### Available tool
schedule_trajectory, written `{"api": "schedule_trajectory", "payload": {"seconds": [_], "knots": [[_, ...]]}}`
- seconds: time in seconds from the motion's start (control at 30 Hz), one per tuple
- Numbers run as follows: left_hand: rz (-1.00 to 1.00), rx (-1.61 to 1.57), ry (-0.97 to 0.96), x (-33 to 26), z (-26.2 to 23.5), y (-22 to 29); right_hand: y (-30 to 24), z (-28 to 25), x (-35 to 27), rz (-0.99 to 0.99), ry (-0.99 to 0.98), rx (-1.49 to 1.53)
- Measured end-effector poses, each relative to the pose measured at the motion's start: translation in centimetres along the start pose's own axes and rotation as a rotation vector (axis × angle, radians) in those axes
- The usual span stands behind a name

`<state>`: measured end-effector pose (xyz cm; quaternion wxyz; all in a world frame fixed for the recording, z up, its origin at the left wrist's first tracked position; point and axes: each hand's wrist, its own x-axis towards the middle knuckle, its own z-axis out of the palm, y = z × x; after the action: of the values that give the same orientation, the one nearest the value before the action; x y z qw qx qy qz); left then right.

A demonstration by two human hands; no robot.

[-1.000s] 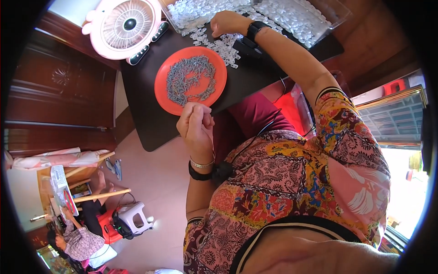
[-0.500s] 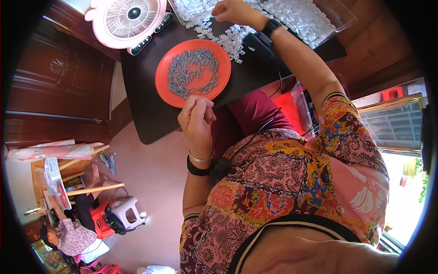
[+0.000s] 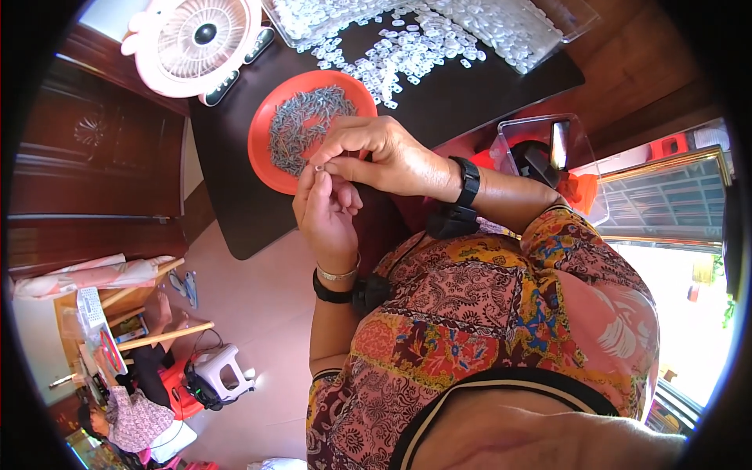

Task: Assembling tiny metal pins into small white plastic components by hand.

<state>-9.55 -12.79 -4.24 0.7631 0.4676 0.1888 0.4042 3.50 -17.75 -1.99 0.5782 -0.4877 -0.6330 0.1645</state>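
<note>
White and tiny, a small plastic piece [image 3: 319, 167] sits pinched where the two hands meet, just above the near edge of the dark table [image 3: 235, 211] and beside the lower rim of the orange plate [image 3: 262, 160]. The right hand [image 3: 376, 153] reaches in from the right, its thumb and forefinger closed narrowly on the piece, the fingers pointing left. The left hand [image 3: 325, 211] comes up from below, its fingertips pressed against the same spot, so the piece lies at the very tips of both hands, touching each. It is too small to tell its long axis or whether a metal part is already with it. Neither hand is nearer than the other; the right lies over the top, the left under.

The orange plate, round and shallow, holds a heap of small grey metal pieces [image 3: 301, 125], spread over most of its floor; it lies just left of and beyond the hands, nearest the left fingertips. Farther off, scattered white plastic pieces [image 3: 407, 51] lie loose on the dark table, spilling from a clear tray [image 3: 540, 23] that is full of the same. A pink-rimmed white fan [image 3: 196, 39] stands at the far left corner. To the right, well apart from the hands, a clear plastic box [image 3: 548, 149] holds dark objects.
</note>
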Motion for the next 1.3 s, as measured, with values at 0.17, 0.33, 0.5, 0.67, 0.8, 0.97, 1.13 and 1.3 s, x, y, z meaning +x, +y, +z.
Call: {"api": "schedule_trajectory", "payload": {"seconds": [0.17, 0.33, 0.5, 0.67, 0.8, 0.97, 1.13, 1.3], "knots": [[0.010, -0.061, -0.049, 0.4, -0.1, 0.5, -0.5, -0.4, -0.1, -0.015, -0.019, 0.031], [0.021, -0.046, -0.049, 0.2, -0.4, 0.5, -0.7, -0.4, -0.3, 0.166, -0.062, 0.251], [0.041, -0.015, -0.131, 0.3, -1.4, 1.0, -0.6, 0.1, -0.3, 0.307, -0.130, 0.474], [0.004, 0.028, -0.106, 0.0, -1.0, 1.0, -0.5, -0.2, -0.6, 0.291, -0.171, 0.415], [-0.002, 0.123, -0.068, -0.3, -0.7, 1.2, -0.3, -0.2, -0.7, 0.263, -0.152, 0.379], [0.001, 0.135, -0.100, -0.6, -0.9, 1.1, -0.2, -0.2, -1.3, 0.241, -0.108, 0.419], [-0.014, 0.135, -0.155, -0.5, -1.5, 0.7, -0.4, -0.5, -1.4, 0.246, -0.137, 0.367], [-0.050, 0.156, -0.118, -0.5, -1.1, 0.9, -0.1, -0.8, -1.4, 0.125, -0.143, 0.186]]}}
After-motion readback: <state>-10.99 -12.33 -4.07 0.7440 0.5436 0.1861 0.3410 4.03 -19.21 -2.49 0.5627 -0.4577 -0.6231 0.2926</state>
